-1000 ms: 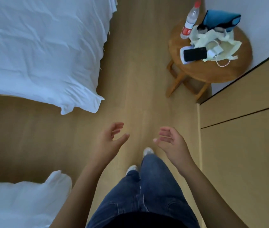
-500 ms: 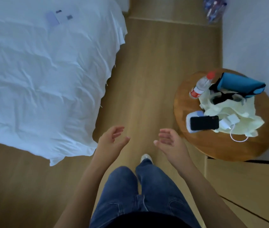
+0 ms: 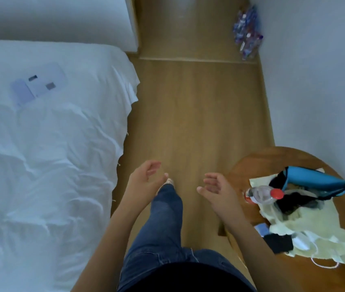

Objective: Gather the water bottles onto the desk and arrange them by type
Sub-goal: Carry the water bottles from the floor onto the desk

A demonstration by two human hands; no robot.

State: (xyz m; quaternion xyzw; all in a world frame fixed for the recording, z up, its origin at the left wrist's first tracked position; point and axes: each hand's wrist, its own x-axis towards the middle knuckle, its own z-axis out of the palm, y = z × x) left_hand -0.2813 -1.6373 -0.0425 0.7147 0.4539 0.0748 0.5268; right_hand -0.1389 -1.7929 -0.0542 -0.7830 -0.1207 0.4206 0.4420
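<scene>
Both hands hang in the lower middle of the frame, palms turned toward each other, fingers loosely curled, holding nothing. The left hand (image 3: 145, 180) sits above the forward leg; the right hand (image 3: 218, 191) is just left of the round stool (image 3: 237, 173) at the lower right. On that stool stands a bottle (image 3: 261, 194) with a red cap and red label, seen almost from above, so its long axis points roughly up toward the camera, the cap tipped a little to the right of the base. It stands on the stool's left side, against a pale cloth bag (image 3: 315, 224) and a blue pouch (image 3: 315, 182). The bottle lies directly to the right of the right hand, near it but apart; the left hand is well away, with the leg between. By this layout the right hand is the likely one to take it, reaching sideways to the right and closing round the body below the cap. A second cluster of bottles (image 3: 246, 34) stands on the floor against the wall in the upper right of the frame, far ahead of both hands and too blurred to sort by type. No desk is in view.
</scene>
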